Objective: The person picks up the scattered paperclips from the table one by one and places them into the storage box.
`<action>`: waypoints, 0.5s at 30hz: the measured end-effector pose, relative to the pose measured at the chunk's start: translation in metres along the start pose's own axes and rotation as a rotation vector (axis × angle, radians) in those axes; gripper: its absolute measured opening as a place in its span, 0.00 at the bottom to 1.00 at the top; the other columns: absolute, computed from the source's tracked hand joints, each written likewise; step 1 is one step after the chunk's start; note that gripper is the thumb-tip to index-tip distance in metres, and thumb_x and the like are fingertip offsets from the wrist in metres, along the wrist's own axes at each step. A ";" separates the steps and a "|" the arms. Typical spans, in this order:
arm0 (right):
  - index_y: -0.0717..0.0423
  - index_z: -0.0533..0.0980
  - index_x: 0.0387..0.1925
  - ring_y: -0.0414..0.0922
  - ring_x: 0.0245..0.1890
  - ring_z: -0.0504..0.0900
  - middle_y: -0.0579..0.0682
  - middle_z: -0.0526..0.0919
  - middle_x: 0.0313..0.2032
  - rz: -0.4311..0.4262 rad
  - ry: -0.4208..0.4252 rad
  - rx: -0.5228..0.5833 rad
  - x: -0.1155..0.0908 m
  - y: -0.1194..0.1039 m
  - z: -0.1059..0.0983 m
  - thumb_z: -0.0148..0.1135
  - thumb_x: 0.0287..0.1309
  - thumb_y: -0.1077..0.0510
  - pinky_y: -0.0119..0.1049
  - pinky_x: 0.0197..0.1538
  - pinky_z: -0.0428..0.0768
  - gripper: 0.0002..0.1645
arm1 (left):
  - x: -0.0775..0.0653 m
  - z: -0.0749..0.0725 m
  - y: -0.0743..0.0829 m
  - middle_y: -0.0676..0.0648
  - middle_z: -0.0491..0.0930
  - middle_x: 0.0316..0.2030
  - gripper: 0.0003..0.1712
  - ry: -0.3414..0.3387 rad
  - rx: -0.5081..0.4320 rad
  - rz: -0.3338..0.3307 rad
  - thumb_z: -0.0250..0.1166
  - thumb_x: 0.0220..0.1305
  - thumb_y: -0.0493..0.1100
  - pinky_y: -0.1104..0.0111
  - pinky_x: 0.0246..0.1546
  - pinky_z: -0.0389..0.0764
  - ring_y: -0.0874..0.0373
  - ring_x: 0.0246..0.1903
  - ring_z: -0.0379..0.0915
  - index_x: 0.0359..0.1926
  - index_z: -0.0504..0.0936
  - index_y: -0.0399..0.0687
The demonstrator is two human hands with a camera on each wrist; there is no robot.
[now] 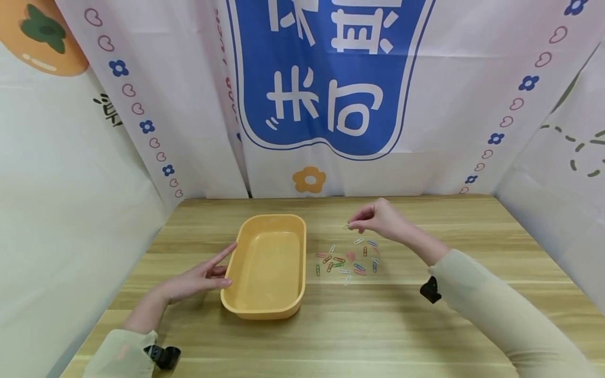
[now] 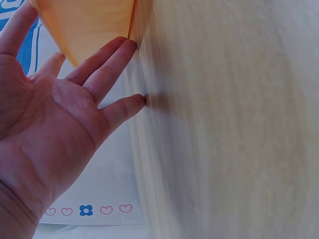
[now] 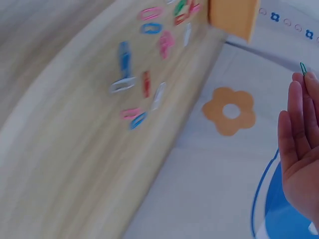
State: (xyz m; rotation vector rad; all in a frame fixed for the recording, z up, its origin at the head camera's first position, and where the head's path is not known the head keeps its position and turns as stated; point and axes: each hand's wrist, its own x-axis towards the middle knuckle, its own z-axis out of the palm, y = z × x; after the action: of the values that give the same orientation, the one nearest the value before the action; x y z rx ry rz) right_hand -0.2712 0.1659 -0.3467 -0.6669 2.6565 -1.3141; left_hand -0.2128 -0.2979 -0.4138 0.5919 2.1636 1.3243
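Note:
Between the fingertips and thumb of my right hand, a small paper clip is pinched; it looks green in the right wrist view. That hand is raised over the far side of the scattered paper clips, which are red, pink, blue, green and white. To their left stands a yellow rectangular bin, with nothing visible inside. My left hand lies against the bin's left side, fingers spread and fairly straight. In the left wrist view, fingertips meet the bin's outer wall.
The wooden tabletop carries the bin and the clips. A printed white cloth hangs behind the table's far edge, and further cloths hang at both sides. A black wrist camera sits on the right sleeve.

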 end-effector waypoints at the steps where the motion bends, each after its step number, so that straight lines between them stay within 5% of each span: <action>1: 0.59 0.85 0.35 0.44 0.28 0.83 0.48 0.87 0.28 -0.010 -0.003 0.002 0.002 -0.004 0.001 0.69 0.58 0.56 0.31 0.25 0.73 0.09 | 0.000 0.000 0.000 0.24 0.58 0.66 0.50 0.000 0.004 0.005 0.59 0.71 0.43 0.43 0.63 0.59 0.35 0.64 0.60 0.77 0.32 0.56; 15: 0.58 0.86 0.32 0.44 0.29 0.81 0.45 0.85 0.27 -0.157 -0.018 0.033 0.044 -0.050 0.043 0.70 0.56 0.60 0.35 0.32 0.78 0.04 | 0.000 0.000 -0.001 0.24 0.58 0.66 0.50 -0.003 -0.002 -0.006 0.59 0.71 0.43 0.42 0.63 0.59 0.36 0.64 0.60 0.77 0.32 0.59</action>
State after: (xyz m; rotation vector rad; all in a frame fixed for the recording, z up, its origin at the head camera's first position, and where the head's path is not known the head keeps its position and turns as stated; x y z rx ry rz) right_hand -0.2821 0.0891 -0.3295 -0.8950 2.6085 -1.3793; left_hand -0.2129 -0.2987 -0.4144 0.5858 2.1604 1.3215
